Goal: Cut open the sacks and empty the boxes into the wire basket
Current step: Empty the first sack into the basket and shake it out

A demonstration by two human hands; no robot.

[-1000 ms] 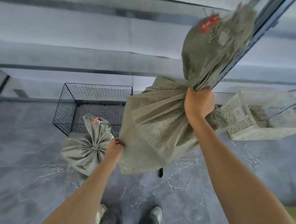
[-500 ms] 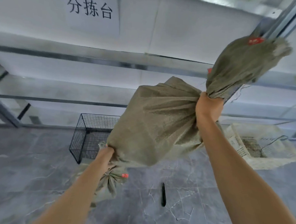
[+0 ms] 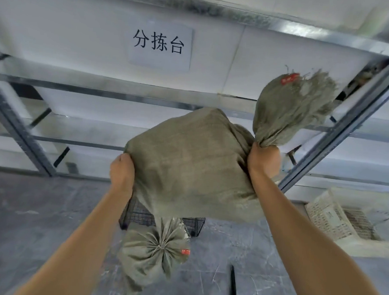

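Head view: coarse-woven olive sack (image 3: 192, 165) aloft; left hand (image 3: 121, 174) fingers clench corner, right hand (image 3: 264, 159) fingers clench bunched neck.

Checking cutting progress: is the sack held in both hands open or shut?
Shut. The lifted sack is gathered at the neck in the right hand; no cut shows; tie hidden.

Wire basket (image 3: 194, 223) on floor (image 3: 36, 217) — raised sack (image 3: 192, 167) above it, second sack (image 3: 155, 252) just in front, slim tool (image 3: 233, 282) front-right, crate (image 3: 328, 217) right, rack (image 3: 19, 127) behind.
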